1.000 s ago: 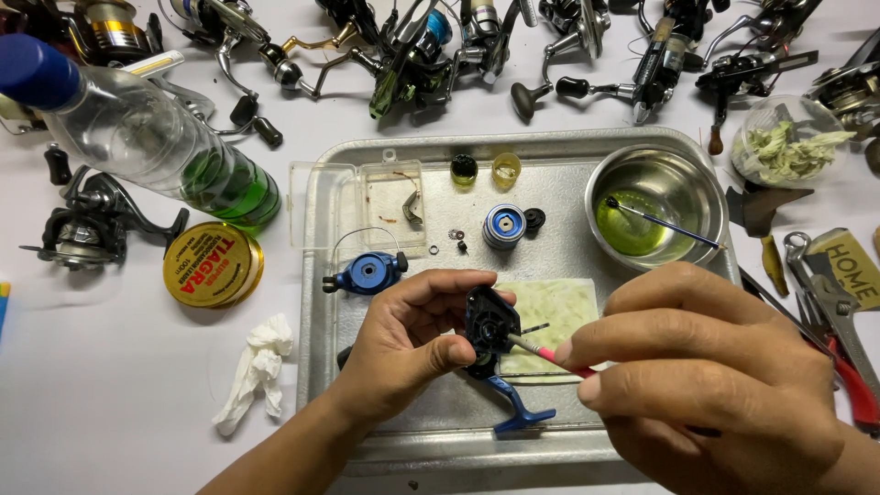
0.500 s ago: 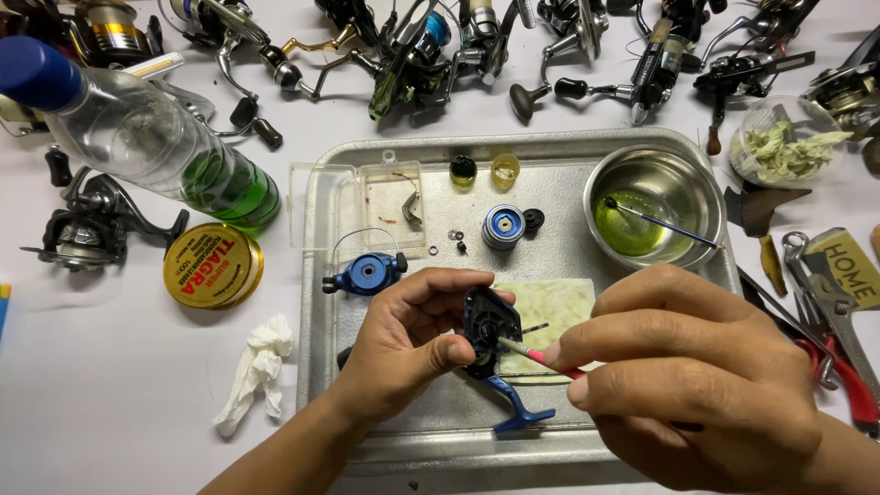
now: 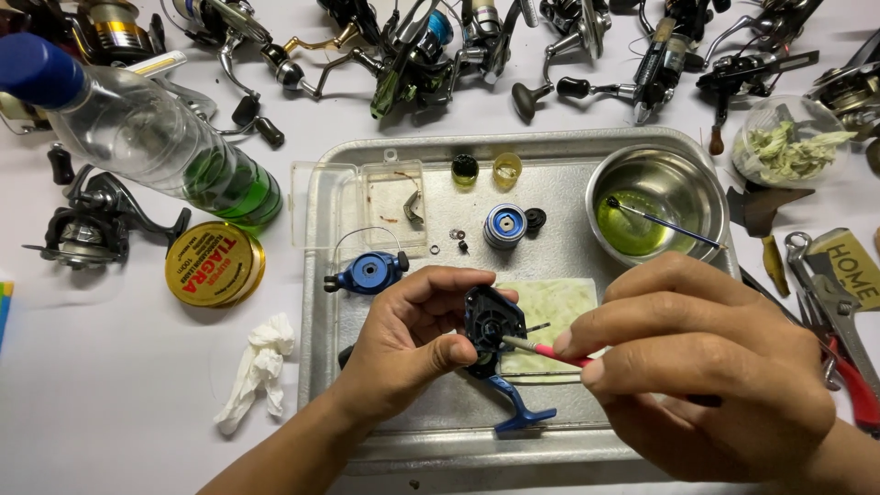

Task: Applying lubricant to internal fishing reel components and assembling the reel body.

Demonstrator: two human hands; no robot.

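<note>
Your left hand point(image 3: 412, 339) stays clamped on the black reel body point(image 3: 490, 325), held just above the metal tray point(image 3: 385, 458) — barely shifted from a second ago. Your right hand point(image 3: 706, 367) pinches the thin pink brush point(image 3: 545, 350), its tip now nudged onto the body's face — the detail work goes on.

On your desk point(image 3: 110, 403), the tray point(image 3: 321, 302) sits centre; bowl point(image 3: 706, 197) in its far-right corner, bottle point(image 3: 156, 137) and tin point(image 3: 213, 264) left.

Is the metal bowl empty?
No, the metal bowl on the tray holds green liquid and a thin brush.
</note>
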